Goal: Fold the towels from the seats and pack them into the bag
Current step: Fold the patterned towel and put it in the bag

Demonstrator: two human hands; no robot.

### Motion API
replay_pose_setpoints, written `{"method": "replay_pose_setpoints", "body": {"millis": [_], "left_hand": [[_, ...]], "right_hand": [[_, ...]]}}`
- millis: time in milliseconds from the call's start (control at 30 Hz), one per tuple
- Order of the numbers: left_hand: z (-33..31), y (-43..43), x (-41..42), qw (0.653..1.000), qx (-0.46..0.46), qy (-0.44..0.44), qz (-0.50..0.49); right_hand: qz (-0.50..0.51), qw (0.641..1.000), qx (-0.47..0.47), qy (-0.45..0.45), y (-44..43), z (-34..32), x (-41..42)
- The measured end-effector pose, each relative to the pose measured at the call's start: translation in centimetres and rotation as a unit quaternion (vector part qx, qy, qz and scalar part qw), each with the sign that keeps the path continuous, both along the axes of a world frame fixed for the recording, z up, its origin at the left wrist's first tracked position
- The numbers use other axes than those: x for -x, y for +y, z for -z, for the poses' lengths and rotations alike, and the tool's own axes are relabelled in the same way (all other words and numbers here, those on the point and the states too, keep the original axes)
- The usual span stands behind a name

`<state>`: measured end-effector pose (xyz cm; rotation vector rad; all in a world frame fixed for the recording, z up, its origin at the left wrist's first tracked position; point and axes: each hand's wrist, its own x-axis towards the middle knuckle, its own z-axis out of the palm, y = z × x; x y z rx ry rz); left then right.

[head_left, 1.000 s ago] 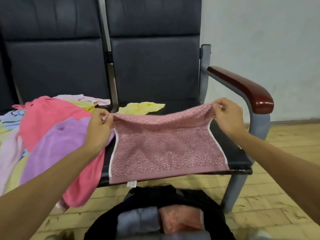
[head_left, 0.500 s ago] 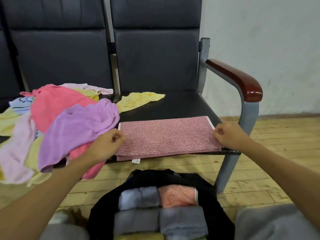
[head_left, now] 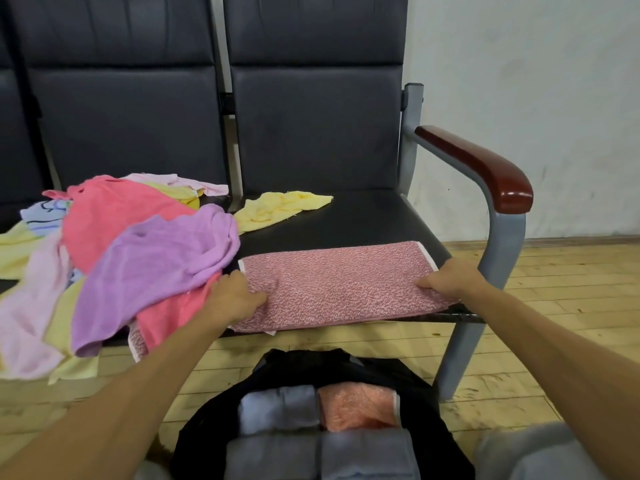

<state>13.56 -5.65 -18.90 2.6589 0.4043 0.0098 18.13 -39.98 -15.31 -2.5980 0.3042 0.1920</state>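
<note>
on the right seat's (head_left: 363, 216) front edge lies the half-folded pink towel (head_left: 339, 285), the left hand (head_left: 232, 299) and right hand (head_left: 450, 280) gripping its ends with curled fingers; the bag (head_left: 207, 427) below holds several folded towels (head_left: 280, 407), while a heap (head_left: 152, 258) on the next seat awaits folding.

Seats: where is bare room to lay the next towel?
Bare cushion on the right seat, behind the pink towel, between the yellow towel and the armrest. Crowded: the left seat, buried under the towel pile.
</note>
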Motion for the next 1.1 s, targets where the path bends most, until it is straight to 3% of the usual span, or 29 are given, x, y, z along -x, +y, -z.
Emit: {"method": "replay_pose_setpoints", "body": {"millis": [100,200,267,367,500,700,900,1100], "left_hand": [[-0.6,-0.9,0.5,0.981,0.180,-0.023,-0.060],[-1.6,-0.1,1.2,0.915,0.386,0.000,-0.120],[-2.4,0.5,2.2,0.868,0.477,-0.002,-0.139],[-3.6,1.0,3.3,0.837,0.519,-0.088,-0.151],[-5.2,2.3,4.7,0.809,0.552,-0.137,-0.148],[-9.2,-1.3,3.2,0.842,0.520,-0.123,-0.074],[-10.5,-9.1,1.2,0.922,0.383,-0.016,0.046],[-7.9,-14.8,0.3,0.960,0.251,0.023,0.125]], "right_hand": [[0.007,0.998,-0.065,-0.008,0.4,0.0,0.0],[0.023,0.990,-0.131,-0.048,0.8,-0.1,-0.2],[0.037,0.981,-0.185,-0.043,1.1,-0.2,0.0],[0.046,0.956,-0.287,0.031,1.5,0.3,0.4],[-0.015,0.945,-0.314,0.089,3.2,0.7,0.8],[-0.036,0.931,-0.351,0.095,4.7,1.4,1.8],[-0.031,0.906,-0.406,0.117,4.8,0.4,2.8],[-0.021,0.880,-0.449,0.153,4.0,0.5,2.9]]}}
